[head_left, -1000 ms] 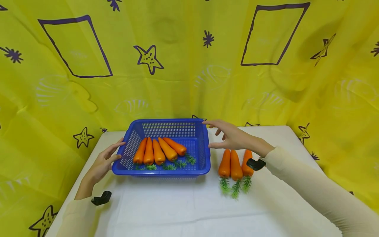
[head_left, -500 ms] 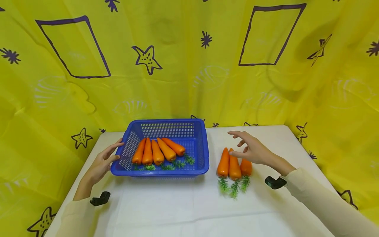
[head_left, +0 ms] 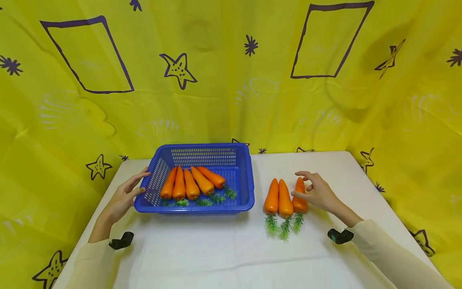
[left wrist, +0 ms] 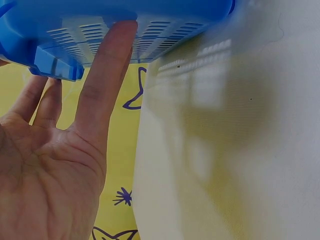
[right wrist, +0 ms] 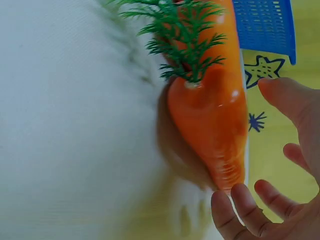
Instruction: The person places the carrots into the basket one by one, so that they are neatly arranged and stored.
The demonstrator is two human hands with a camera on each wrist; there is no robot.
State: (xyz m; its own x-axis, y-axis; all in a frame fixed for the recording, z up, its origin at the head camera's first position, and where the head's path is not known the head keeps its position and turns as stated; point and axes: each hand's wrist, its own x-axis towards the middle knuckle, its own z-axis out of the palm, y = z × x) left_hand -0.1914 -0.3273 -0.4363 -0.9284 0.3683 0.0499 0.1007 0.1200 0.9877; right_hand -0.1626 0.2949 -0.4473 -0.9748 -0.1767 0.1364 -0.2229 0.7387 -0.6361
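A blue plastic basket [head_left: 195,210] stands on the table's left half, with several orange carrots [head_left: 179,186] lying side by side in it, green tops toward me. My left hand [head_left: 122,196] rests its extended fingers and thumb against the basket's left side; the left wrist view shows the thumb [left wrist: 102,82] reaching up to the slotted wall. To the right of the basket, three more carrots lie on the cloth. Over the rightmost carrot [head_left: 300,206] hovers my right hand [head_left: 319,194], fingers spread. In the right wrist view, its fingertips [right wrist: 240,192] are right at that carrot's narrow end.
A white cloth covers the table [head_left: 202,257]. The other two loose carrots, a left one [head_left: 271,198] and a middle one [head_left: 285,200], lie close together between the basket and the right hand. A yellow patterned curtain [head_left: 216,108] hangs behind and at both sides.
My right hand has left the basket's right rim and moved right and toward me, down to the rightmost carrot. The left hand stays at the basket.
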